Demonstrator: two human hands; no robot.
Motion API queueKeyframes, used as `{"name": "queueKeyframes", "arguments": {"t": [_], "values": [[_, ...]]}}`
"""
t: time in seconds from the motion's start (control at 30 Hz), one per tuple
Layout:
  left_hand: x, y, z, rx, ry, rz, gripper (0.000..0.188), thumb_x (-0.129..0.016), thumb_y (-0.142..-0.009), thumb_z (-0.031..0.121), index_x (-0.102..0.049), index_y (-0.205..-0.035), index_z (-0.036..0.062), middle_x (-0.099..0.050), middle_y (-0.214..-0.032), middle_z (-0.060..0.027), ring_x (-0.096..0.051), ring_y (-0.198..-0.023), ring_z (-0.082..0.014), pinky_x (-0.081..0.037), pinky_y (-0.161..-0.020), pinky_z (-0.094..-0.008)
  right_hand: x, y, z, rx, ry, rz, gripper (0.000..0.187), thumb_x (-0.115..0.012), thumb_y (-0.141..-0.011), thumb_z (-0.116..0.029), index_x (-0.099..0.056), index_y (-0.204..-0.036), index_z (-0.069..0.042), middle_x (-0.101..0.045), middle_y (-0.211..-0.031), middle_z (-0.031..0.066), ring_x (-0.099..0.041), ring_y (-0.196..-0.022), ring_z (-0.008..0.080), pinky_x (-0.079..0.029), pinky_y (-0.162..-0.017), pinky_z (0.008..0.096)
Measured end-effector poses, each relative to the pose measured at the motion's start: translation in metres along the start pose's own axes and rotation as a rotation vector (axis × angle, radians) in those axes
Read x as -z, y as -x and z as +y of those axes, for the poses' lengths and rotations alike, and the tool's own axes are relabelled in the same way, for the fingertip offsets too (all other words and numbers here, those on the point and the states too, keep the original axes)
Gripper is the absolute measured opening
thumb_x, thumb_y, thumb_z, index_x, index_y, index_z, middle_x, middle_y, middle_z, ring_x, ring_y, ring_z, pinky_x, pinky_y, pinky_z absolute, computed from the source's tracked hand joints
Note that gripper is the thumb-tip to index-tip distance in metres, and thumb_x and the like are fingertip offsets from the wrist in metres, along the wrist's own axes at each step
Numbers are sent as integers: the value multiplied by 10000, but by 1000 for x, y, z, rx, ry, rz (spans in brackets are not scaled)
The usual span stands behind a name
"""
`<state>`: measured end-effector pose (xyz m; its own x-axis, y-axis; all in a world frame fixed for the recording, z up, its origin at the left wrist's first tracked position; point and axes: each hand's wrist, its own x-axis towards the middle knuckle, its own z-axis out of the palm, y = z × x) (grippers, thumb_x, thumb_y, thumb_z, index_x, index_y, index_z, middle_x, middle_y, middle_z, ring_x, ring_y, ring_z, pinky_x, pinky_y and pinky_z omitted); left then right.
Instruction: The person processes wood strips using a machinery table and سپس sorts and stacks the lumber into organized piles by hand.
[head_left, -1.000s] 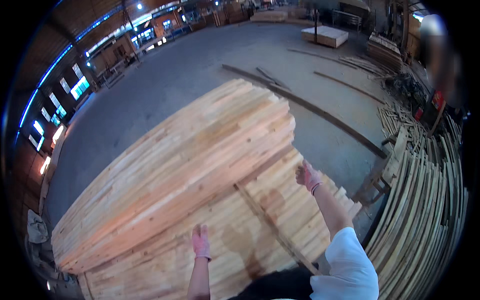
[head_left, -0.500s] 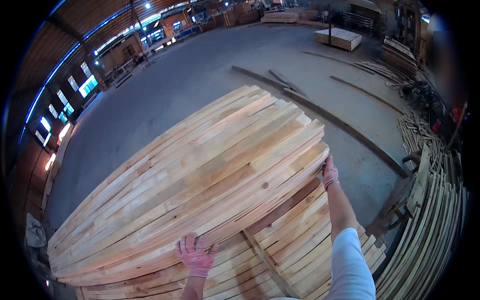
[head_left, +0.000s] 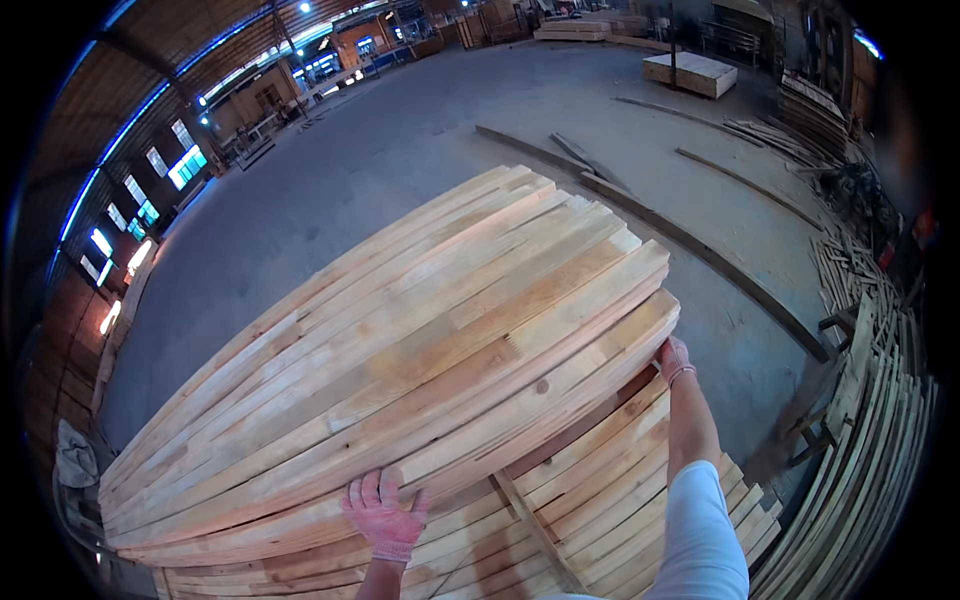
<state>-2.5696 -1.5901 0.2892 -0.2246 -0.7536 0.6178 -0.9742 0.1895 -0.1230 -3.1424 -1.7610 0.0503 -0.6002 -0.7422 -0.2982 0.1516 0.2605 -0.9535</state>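
A long stack of pale planks [head_left: 430,330] runs slantwise in front of me, its right end stepped and uneven. Along its near edge lies the front plank [head_left: 541,387], with a dark narrow gap between it and the planks behind. My left hand [head_left: 385,515], in a pink-stained glove, rests with spread fingers on the stack's near edge. At the right end, my right hand [head_left: 677,358], gloved alike, is closed around the front plank's end; its fingertips are partly hidden. Beneath is a lower layer of planks [head_left: 610,465] with a crosswise wooden strip [head_left: 537,530] on it.
To the right lie long bundled strips [head_left: 850,470] and loose scrap wood [head_left: 845,265]. Dark beams [head_left: 700,250] lie on the concrete floor [head_left: 370,160] beyond the stack. A pallet-like wood pile [head_left: 690,75] stands farther back. A pale sack [head_left: 75,455] sits at far left.
The front plank's right end has shifted slightly toward me and a gap has opened behind it. My right hand moved along with it; my left hand stays near the same spot.
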Motion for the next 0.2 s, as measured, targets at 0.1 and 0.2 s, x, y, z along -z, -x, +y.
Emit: {"name": "queueKeyframes", "arguments": {"t": [0.1, 0.2], "values": [[7, 23, 0, -23, 59, 36, 599, -741, -599, 481, -548, -1060, 151, -472, -1095, -86, -444, -1009, -308, -336, -876, -500, 37, 2, 27, 122, 280, 24, 286, -497, -897, -286, -652, -982, -60, -659, -964, 77, -601, -898, 199, -452, -771, 350], [25, 52, -1, -19, 62, 8, 611, -735, -608, 495, -538, -1080, 161, -457, -1115, -76, -438, -1025, -300, -331, -882, -510, 30, 39, 21, -29, -156, -11, 352, -438, -914, -287, -563, -1201, -127, -584, -1194, 172, -538, -1124, 327, -454, -907, 446]]}}
